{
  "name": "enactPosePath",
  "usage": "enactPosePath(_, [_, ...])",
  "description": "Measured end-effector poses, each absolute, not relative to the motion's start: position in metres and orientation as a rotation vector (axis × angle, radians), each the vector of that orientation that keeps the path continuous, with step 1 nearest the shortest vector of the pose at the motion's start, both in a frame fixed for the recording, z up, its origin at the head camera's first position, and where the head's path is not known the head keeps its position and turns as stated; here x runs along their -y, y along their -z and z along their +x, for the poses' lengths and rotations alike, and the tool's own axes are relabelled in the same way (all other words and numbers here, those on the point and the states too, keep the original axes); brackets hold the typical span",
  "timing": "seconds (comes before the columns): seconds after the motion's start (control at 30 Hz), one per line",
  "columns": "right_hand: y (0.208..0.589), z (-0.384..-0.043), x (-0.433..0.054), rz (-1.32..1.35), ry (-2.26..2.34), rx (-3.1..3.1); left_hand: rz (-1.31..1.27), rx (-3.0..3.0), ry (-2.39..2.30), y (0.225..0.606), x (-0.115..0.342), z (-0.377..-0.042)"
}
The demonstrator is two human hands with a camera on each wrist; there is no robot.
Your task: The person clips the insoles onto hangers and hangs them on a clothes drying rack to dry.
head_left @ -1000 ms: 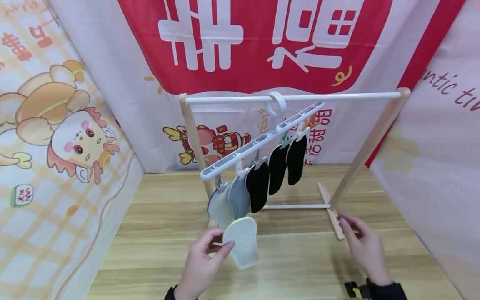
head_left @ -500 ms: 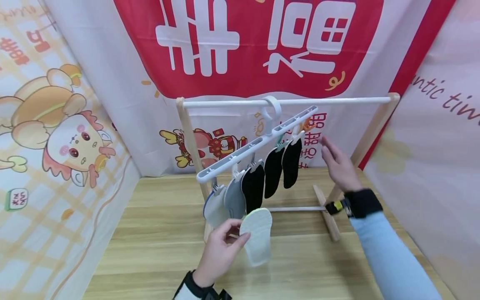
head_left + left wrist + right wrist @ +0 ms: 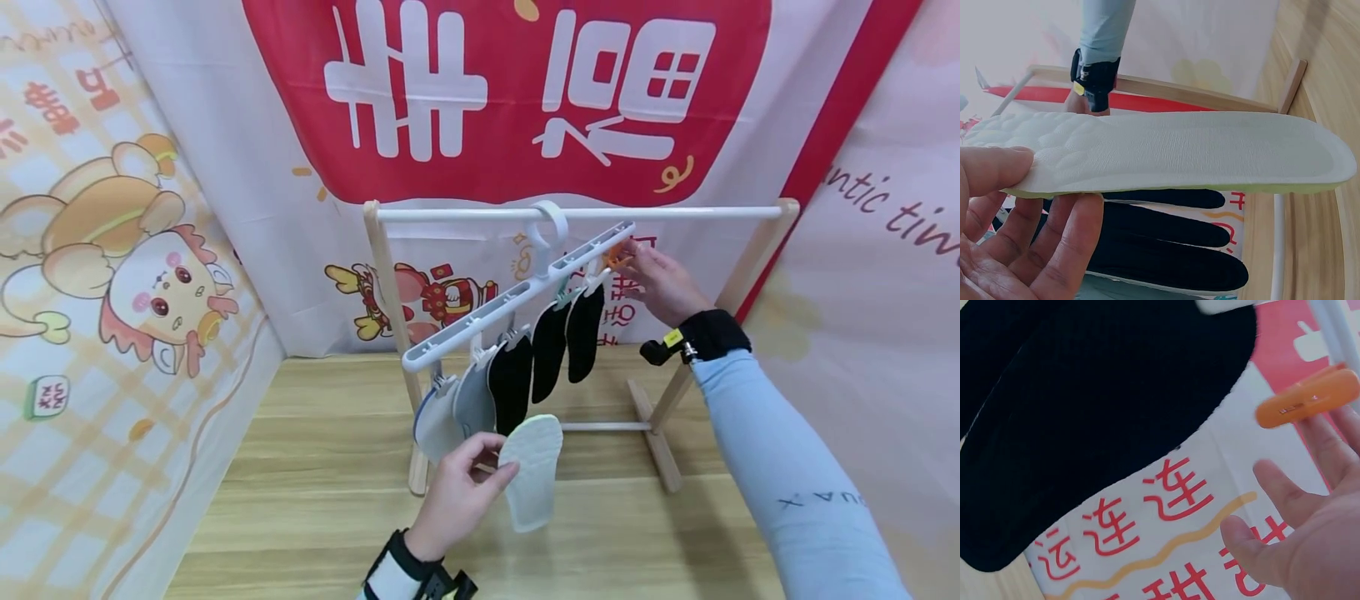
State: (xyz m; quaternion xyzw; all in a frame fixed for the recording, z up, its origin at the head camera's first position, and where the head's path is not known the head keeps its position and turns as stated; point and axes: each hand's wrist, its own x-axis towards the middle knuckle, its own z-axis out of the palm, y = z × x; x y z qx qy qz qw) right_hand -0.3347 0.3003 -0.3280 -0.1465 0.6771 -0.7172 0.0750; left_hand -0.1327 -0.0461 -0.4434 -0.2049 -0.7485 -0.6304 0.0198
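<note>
My left hand (image 3: 465, 492) pinches a pale insole (image 3: 534, 475) by its edge, thumb on the white face and fingers beneath, as the left wrist view shows. The insole (image 3: 1166, 150) has a yellow-green underside and a bumpy end by the thumb. At the hanger's far end, my right hand (image 3: 663, 283) has its fingertips at an orange clip (image 3: 1310, 400); its fingers are loosely extended and the thumb is hidden. Next to that clip hangs a black insole (image 3: 585, 333). The light-blue hanger (image 3: 517, 292) slants toward me from the rack's top rail (image 3: 465, 215).
Several more insoles hang from clips along the hanger, including a black one (image 3: 510, 383), a blue-grey one (image 3: 474, 396) and a whitish one (image 3: 437, 417). The wooden rack post (image 3: 757, 258) stands right of the right hand. Printed cloth (image 3: 315, 275) encloses the wooden table (image 3: 300, 517).
My right hand has risen from beside the rack's right foot and moved in to the orange clip. The left hand has carried the pale insole a little to the right.
</note>
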Motion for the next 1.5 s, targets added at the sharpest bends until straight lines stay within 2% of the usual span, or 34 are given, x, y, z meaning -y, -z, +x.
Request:
enactPosePath(0.3, [0.331, -0.317, -0.306, -0.44, 2.301, -1.855, -0.635, 2.355, 2.008, 0.448, 0.038, -0.138])
enactPosePath(0.87, [0.332, -0.268, -0.313, -0.373, 2.21, -2.258, -0.632, 2.411, 2.001, 0.458, 0.009, -0.149])
enactPosePath(1.17, [0.331, -0.241, -0.322, -0.462, 2.198, -2.374, -0.725, 2.389, 1.995, 0.453, -0.015, -0.164])
enactPosePath(1.5, [0.33, -0.227, -0.339, -0.472, 2.243, -2.352, -0.849, 2.38, 1.97, 0.441, -0.046, -0.183])
